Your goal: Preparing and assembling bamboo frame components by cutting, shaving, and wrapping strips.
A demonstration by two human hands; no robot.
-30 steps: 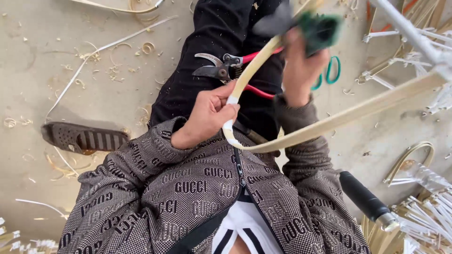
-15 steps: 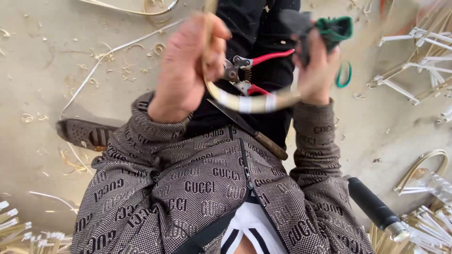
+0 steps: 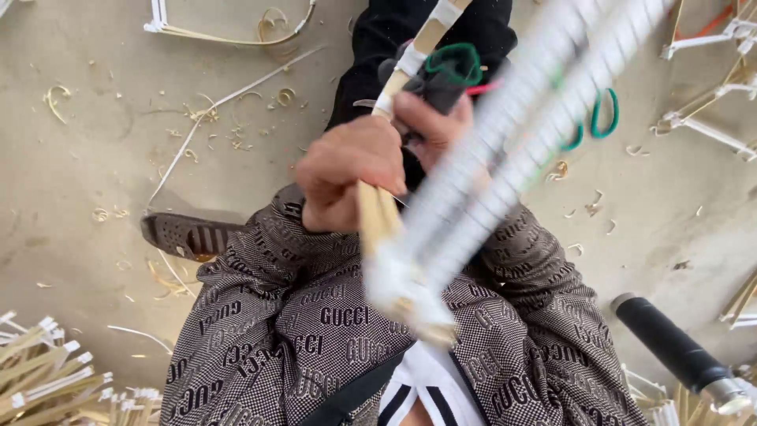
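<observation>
**Pale cane, green handles, brown check**

The thin bamboo strip [image 3: 377, 213] is pale yellow-tan, banded with white tape. The blurred frame of sticks [image 3: 505, 150] reads white and grey with faint stripes. The loop-handled scissors [image 3: 603, 114] are green. The patterned jacket [image 3: 315, 331] is a fine brown-and-cream check with dark lettering over a white shirt with black stripes. The concrete floor [image 3: 87, 173] is dull beige, flecked with pale shavings. The ribbed sandal [image 3: 189, 235] is dark brown.
</observation>
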